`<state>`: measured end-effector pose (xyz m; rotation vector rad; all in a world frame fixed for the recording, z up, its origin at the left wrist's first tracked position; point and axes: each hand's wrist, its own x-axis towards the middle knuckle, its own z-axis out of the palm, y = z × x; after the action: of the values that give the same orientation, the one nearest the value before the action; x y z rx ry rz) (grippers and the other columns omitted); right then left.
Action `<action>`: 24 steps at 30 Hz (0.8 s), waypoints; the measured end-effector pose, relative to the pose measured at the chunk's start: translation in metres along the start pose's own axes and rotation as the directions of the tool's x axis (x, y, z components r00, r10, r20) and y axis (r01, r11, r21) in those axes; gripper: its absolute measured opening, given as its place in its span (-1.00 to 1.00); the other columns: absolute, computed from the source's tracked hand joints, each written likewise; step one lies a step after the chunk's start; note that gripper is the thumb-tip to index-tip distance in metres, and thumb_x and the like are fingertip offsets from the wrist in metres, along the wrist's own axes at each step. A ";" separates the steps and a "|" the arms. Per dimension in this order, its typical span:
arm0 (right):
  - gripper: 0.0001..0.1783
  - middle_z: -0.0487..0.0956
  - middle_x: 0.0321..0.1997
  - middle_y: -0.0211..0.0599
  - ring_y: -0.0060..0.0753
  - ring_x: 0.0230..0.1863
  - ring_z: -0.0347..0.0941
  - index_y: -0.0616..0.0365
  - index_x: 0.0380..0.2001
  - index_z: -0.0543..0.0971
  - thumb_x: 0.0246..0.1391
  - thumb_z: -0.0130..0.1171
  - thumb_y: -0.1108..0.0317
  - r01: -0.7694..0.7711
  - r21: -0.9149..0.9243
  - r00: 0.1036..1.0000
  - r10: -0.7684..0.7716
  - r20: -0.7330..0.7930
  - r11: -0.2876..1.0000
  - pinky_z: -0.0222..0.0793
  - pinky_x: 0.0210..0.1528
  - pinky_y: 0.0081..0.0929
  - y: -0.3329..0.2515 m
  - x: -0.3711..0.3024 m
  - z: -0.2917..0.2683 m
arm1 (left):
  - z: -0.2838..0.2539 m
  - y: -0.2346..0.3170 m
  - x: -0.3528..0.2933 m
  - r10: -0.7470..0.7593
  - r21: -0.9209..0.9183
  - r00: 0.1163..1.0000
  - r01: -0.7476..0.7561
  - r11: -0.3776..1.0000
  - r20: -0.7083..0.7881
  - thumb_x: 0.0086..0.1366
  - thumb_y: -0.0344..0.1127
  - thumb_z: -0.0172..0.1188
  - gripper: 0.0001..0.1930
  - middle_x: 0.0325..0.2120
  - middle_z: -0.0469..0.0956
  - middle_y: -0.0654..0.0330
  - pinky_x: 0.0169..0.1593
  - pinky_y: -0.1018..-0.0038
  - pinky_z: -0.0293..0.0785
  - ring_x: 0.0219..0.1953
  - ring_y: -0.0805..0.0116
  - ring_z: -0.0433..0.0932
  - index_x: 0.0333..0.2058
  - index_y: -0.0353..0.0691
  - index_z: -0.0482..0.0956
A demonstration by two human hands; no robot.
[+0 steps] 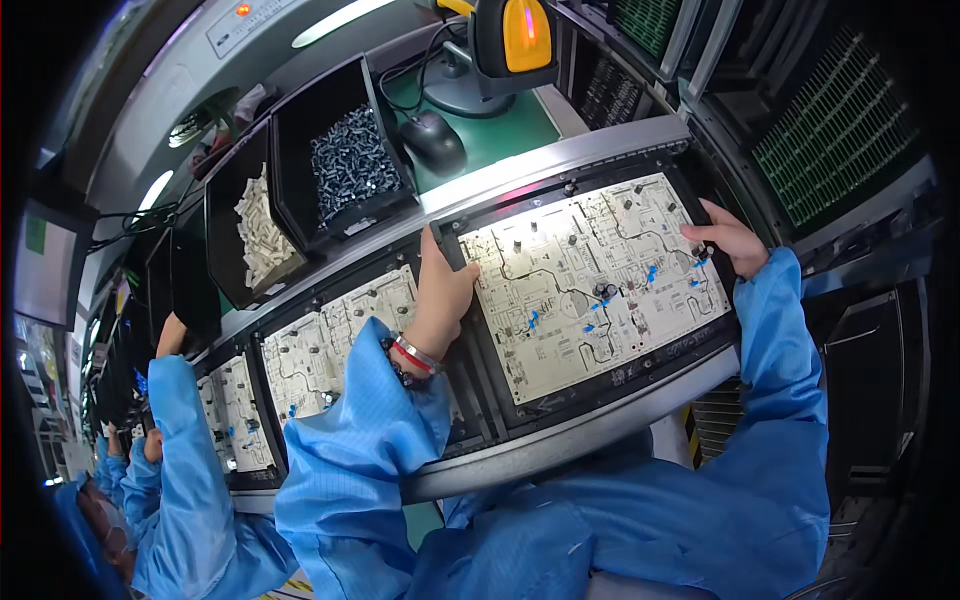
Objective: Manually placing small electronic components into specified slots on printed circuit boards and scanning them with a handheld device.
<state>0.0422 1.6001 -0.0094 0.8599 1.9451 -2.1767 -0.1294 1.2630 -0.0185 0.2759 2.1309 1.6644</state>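
Note:
A white printed circuit board (590, 250) with small black and blue components lies in a black carrier tray (640, 362) in front of me. My left hand (440, 290) is closed on the tray's left side, its thumb at the board's left edge. On the opposite side my right hand (735, 238) grips the tray's right side, thumb over the top near the board's upper right corner; its other fingers are partly hidden. A bracelet and a red band (415, 355) circle my left wrist.
More white boards (340, 335) in black trays line the rail to the left, where a co-worker's hand (172, 333) reaches over. Beyond stand black bins of dark screws (355, 160) and pale parts (263, 235), a mouse (433, 143) and a yellow scanner (525, 35).

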 end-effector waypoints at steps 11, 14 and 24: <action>-0.32 0.44 0.04 -0.25 -0.47 0.05 0.33 0.21 0.19 0.21 0.01 0.22 0.37 0.028 -0.106 0.999 -0.031 -0.033 0.994 0.20 0.10 -0.56 0.007 0.015 -0.006 | 0.005 -0.017 0.001 0.205 0.404 0.979 -0.179 0.897 -0.022 0.02 -0.61 0.14 -0.13 0.18 -0.12 -0.39 0.30 0.30 -0.05 0.26 -0.23 -0.06 0.20 -0.59 -0.27; -0.29 0.39 0.10 -0.23 -0.43 0.10 0.29 0.19 0.20 0.21 0.01 0.23 0.25 0.066 -0.263 0.995 -0.083 -0.053 0.962 0.16 0.15 -0.51 0.007 0.011 -0.007 | 0.016 0.009 -0.033 0.593 0.707 0.752 -0.584 0.398 0.287 0.01 -0.52 0.15 -0.19 0.17 -0.09 -0.37 0.27 0.14 -0.02 0.24 -0.29 -0.05 0.20 -0.48 -0.11; -0.49 0.31 0.22 -0.11 -0.11 0.31 0.11 0.22 0.08 0.39 0.00 0.15 0.42 0.582 -0.732 0.734 -0.616 0.285 0.355 -0.03 0.32 -0.30 0.005 -0.070 0.027 | 0.009 0.015 -0.115 0.321 0.616 0.647 -0.760 0.207 0.691 0.11 -0.21 0.18 -0.44 0.18 0.23 0.14 0.19 0.26 0.18 0.19 0.01 0.21 0.11 -0.14 0.32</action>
<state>0.0932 1.5536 0.0196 -0.0251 3.1792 -1.0878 -0.0240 1.2285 0.0179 1.7866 2.4336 0.3258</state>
